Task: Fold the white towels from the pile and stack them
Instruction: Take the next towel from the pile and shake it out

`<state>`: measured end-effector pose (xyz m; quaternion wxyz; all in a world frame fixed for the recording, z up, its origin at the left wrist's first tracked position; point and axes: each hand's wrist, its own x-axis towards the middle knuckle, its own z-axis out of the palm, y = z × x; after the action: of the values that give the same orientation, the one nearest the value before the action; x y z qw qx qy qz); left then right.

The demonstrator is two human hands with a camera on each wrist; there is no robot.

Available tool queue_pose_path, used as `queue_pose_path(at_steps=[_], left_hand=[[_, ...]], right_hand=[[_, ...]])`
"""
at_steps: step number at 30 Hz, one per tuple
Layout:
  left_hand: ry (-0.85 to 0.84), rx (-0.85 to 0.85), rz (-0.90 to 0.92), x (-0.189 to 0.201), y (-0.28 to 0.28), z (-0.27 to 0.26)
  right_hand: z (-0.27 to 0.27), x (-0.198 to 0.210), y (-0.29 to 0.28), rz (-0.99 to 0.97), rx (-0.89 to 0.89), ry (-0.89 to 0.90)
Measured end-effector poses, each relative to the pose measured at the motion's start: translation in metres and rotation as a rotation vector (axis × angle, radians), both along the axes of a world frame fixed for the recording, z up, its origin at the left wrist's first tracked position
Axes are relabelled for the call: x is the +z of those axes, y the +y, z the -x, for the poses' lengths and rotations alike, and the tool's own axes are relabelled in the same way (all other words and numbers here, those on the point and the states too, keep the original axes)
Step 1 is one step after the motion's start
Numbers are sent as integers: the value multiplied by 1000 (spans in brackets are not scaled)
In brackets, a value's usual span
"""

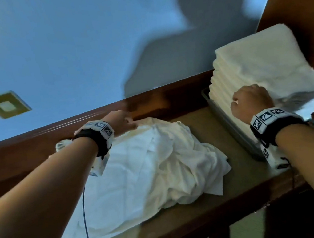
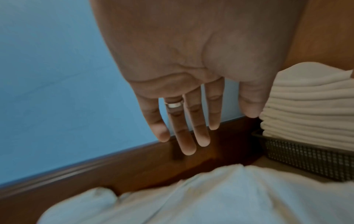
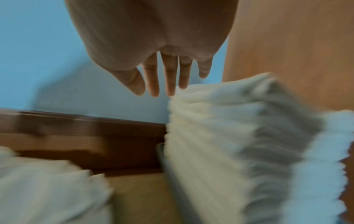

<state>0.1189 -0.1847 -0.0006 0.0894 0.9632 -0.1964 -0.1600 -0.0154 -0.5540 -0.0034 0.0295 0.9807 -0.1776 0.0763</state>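
Note:
A loose pile of white towels (image 1: 154, 169) lies rumpled on the tabletop in the middle. To its right a tall stack of folded white towels (image 1: 254, 62) stands in a grey mesh basket (image 2: 306, 156). My left hand (image 1: 124, 121) hovers over the pile's far edge with straight, spread fingers (image 2: 189, 144) and holds nothing. My right hand (image 1: 249, 100) is at the near left side of the stack. In the blurred right wrist view its fingers (image 3: 170, 81) are straight, with their tips at the top edge of the stack (image 3: 229, 136), gripping nothing.
A dark wooden backboard (image 1: 54, 132) runs along the table's far side under a blue wall (image 1: 62, 41). A wooden panel (image 1: 300, 0) rises behind the stack. A switch plate (image 1: 6, 104) sits on the wall at left. The table's front edge (image 1: 205, 218) is close.

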Motion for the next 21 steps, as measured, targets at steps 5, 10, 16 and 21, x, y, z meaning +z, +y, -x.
queue_pose_path(at_steps=[5, 10, 16, 21], left_hand=[[52, 92, -2, -41, 103, 26], [36, 172, 14, -66, 156, 30], [-27, 206, 6, -91, 163, 4], [-37, 195, -41, -112, 144, -36]], right_hand=[[-12, -60, 131, -407, 91, 186], [-31, -95, 228, -432, 245, 271], [-83, -105, 259, -364, 289, 237], [-147, -119, 238, -321, 184, 276]])
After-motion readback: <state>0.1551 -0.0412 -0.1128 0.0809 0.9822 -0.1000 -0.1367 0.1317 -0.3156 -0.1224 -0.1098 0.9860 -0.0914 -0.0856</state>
